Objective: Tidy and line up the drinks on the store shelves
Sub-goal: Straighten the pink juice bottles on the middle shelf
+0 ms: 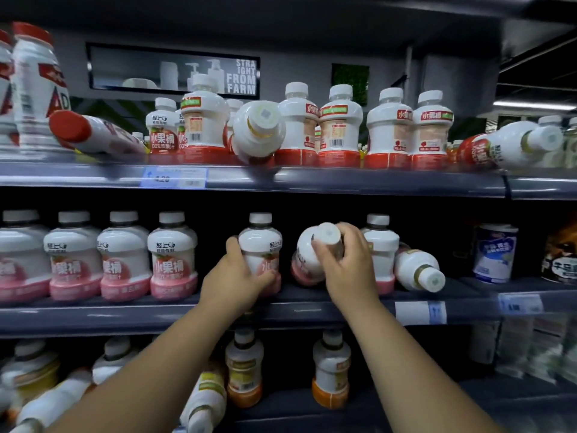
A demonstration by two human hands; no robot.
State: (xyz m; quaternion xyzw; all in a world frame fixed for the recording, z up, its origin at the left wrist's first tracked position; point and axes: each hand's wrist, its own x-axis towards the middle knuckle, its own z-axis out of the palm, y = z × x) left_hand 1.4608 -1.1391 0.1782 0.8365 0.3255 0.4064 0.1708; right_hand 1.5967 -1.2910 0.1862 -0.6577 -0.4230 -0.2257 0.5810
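On the middle shelf [156,317] my left hand [234,276] grips an upright pink-based white bottle [260,245] low on its left side. My right hand [346,264] holds a tipped pink bottle [307,254] by its neck and cap, cap pointing toward me. Just right of it one bottle stands upright [379,242] and another lies on its side [420,270]. To the left a row of pink bottles [125,254] stands upright, labels forward.
The top shelf [312,179] carries red-based bottles, some turned backward; one [257,132] lies tipped toward me, another [512,146] lies at the right, and a red-capped bottle [90,131] lies at the left. Orange and yellow bottles [331,370] fill the bottom shelf, some fallen. Cans [495,251] stand at the right.
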